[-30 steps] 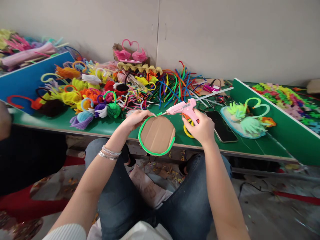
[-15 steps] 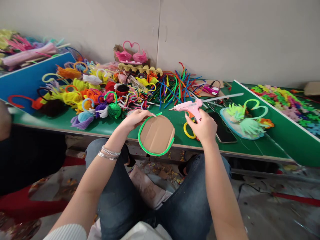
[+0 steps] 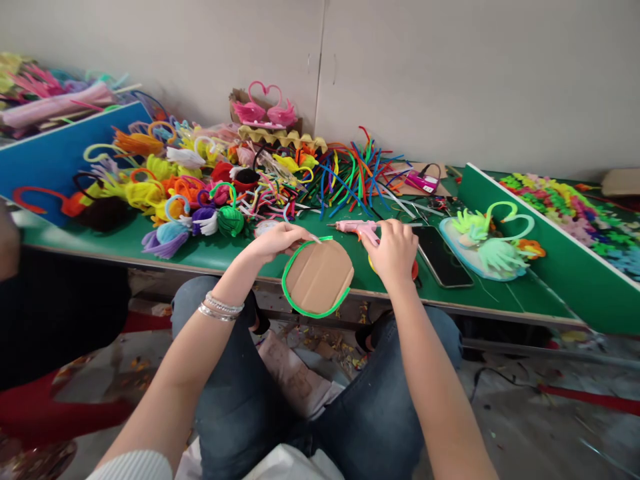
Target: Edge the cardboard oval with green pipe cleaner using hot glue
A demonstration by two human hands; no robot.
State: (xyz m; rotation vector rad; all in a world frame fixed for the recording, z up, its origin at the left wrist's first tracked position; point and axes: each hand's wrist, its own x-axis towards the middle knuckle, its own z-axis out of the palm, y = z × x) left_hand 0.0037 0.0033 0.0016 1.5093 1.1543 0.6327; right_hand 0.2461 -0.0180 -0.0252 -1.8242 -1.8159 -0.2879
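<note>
My left hand [image 3: 280, 241] pinches the upper left edge of a round cardboard disc [image 3: 320, 277], held in front of the table edge. A green pipe cleaner [image 3: 289, 293] runs along much of the disc's rim; the right side of the rim is bare. My right hand [image 3: 397, 253] is closed over the rear and handle of a pink hot glue gun [image 3: 353, 227], which lies low on the green tabletop with its nozzle pointing left. Part of its handle is hidden by my fingers. Yellow-and-red handles, partly covered, show under my right hand.
A phone [image 3: 444, 257] and a pale green swan pair on a base [image 3: 487, 243] lie to the right. Coloured yarn swans [image 3: 170, 193] fill the left, with loose pipe cleaners [image 3: 355, 170] behind. Blue [image 3: 75, 150] and green dividers [image 3: 545, 247] flank the area. Another person's arm [image 3: 7, 247] shows at far left.
My right hand has lowered the glue gun from above the table onto the tabletop, moving slightly left. The disc in my left hand has shifted a little right and down.
</note>
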